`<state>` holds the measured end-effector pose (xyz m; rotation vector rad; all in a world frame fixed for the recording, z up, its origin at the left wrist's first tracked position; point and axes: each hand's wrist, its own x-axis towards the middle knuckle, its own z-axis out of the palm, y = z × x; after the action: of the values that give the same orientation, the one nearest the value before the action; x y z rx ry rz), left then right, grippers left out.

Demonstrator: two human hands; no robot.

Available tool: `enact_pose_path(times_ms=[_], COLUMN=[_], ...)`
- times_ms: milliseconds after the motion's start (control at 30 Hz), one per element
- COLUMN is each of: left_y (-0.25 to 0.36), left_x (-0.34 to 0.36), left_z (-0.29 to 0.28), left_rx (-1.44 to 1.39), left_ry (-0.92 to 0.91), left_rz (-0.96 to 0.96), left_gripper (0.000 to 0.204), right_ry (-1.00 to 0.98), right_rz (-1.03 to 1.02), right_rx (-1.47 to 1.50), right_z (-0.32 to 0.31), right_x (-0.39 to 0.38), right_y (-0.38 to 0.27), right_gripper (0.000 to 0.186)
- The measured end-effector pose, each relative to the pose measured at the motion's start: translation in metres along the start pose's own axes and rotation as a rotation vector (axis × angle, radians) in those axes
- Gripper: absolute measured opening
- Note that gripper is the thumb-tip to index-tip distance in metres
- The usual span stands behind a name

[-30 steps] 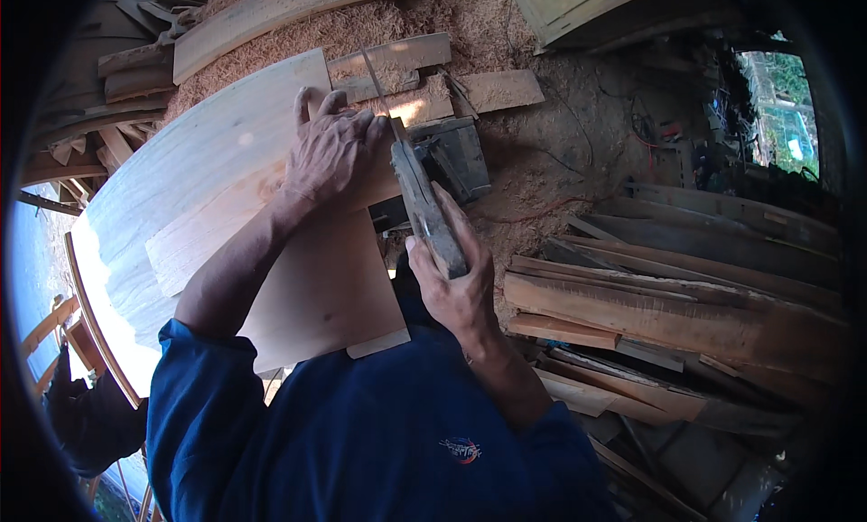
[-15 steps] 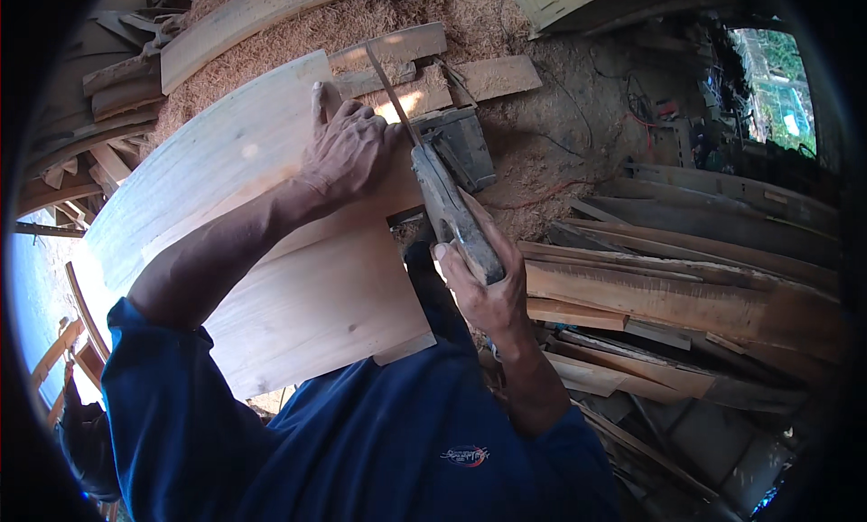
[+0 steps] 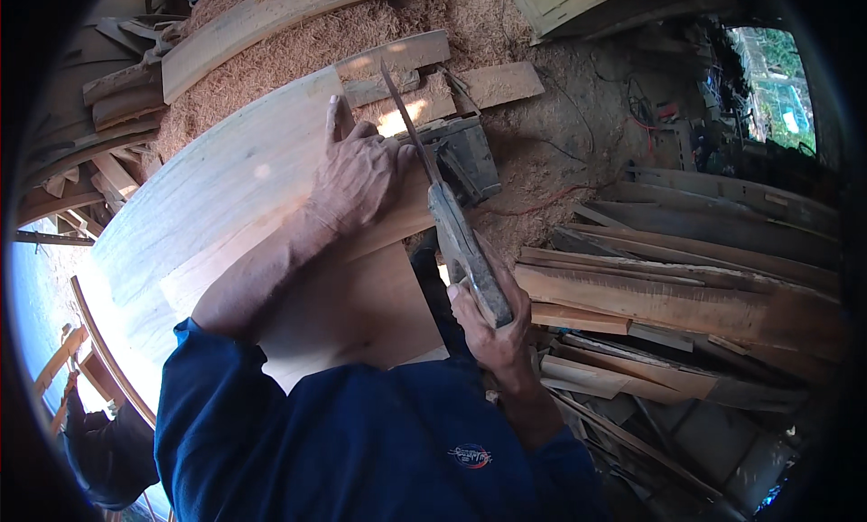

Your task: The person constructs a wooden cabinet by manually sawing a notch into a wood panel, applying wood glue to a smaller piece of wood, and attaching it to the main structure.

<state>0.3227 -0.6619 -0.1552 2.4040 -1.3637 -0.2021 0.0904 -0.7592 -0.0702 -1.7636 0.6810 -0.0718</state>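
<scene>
Pulled back toward the body since half a second ago, the handsaw [image 3: 465,247] now sits lower in the head view, with its thin dark blade [image 3: 405,114] aimed up and slightly left, away from the person. The left hand [image 3: 361,172] has stayed at its place on the wood. The right hand [image 3: 497,328] has its grip clenched around the rear of the handle, fingers on the right side. The left hand lies palm down near the right end of a light plank [image 3: 402,217], one finger stretched out and the others bent; I cannot tell whether that grip clasps the edge or only presses. The plank lies between a wide pale board [image 3: 217,170] with a curved far edge and another board [image 3: 366,305] nearer the torso. The blade passes just beside the left hand, at the plank's right end; whether its teeth are in the wood is hidden. Just right of the blade is a dark grey wooden block [image 3: 471,153]. Farther off, short offcuts [image 3: 501,84] and a long curved plank [image 3: 271,27] lie among wood shavings [image 3: 488,25]. Rough boards [image 3: 650,296] are stacked on the right.
</scene>
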Motion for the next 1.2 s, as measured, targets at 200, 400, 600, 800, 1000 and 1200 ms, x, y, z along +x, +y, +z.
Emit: enact_pose_path(times_ms=[200,400,600,800,1000,1200], left_y=[0.004,0.003,0.01,0.013,0.007,0.013], left_x=[-0.002,0.003,0.003,0.005,0.005,0.006], left_z=[0.001,-0.001,-0.006,-0.011,0.001,-0.005], left_rx=[-0.015,-0.035,-0.042,-0.012,-0.002,-0.004], left_ry=[-0.032,-0.045,-0.024,-0.062,0.001,0.01], left_rz=[-0.01,0.019,-0.045,-0.048,0.019,-0.008], left_gripper=[0.038,0.035,0.03,0.03,0.031,0.031], right_ry=[-0.035,-0.024,-0.108,-0.103,-0.093,-0.153], right_rz=[0.058,-0.065,-0.036,-0.039,-0.008,0.012], right_rx=[-0.089,-0.066,-0.063,-0.043,-0.026,-0.038], right_z=[-0.023,-0.006,-0.037,-0.035,-0.016,-0.05], right_x=[-0.052,0.011,-0.01,-0.027,0.02,-0.024], right_y=[-0.03,-0.022,-0.034,-0.035,-0.022,-0.046], right_gripper=[0.065,0.067,0.068,0.074,0.075,0.075])
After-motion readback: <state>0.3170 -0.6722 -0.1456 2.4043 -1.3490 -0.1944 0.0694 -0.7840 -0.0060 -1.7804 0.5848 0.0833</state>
